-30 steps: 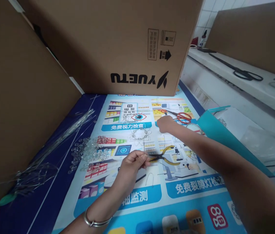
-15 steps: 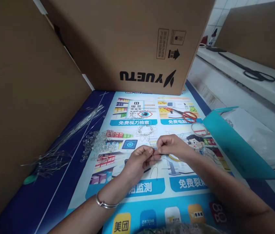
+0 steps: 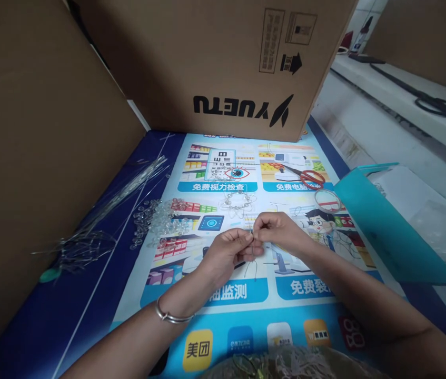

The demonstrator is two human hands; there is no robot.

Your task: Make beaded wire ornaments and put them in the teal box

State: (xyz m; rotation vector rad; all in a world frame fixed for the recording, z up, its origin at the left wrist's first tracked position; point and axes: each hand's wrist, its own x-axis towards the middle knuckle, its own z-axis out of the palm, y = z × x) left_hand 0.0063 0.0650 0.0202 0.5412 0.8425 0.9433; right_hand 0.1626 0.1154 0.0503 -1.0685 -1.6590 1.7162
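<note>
Above the printed mat, my left hand [image 3: 235,250] pinches a thin wire [image 3: 251,271] between thumb and fingertips; its loose ends hang below the fingers. My right hand [image 3: 276,229] is closed at the same spot, its fingertips pressed together on the wire and meeting the left thumb. Just beyond the fingers lies a ring of clear beads [image 3: 238,201] with wire loops around it. A spread of loose clear beads [image 3: 154,223] lies left of my hands. What exactly sits between the fingertips is mostly hidden.
Bundled wires [image 3: 122,195] lie at the left beside a cardboard panel [image 3: 41,131]. Red-handled scissors [image 3: 311,179] and a clear roll [image 3: 327,200] are at the back right. A teal box [image 3: 392,231] stands right. Black scissors [image 3: 439,107] rest on a ledge.
My fingertips have risen slightly, and my right hand has turned a little at the wire. The view has tipped downward, so the surroundings sit higher in places.
</note>
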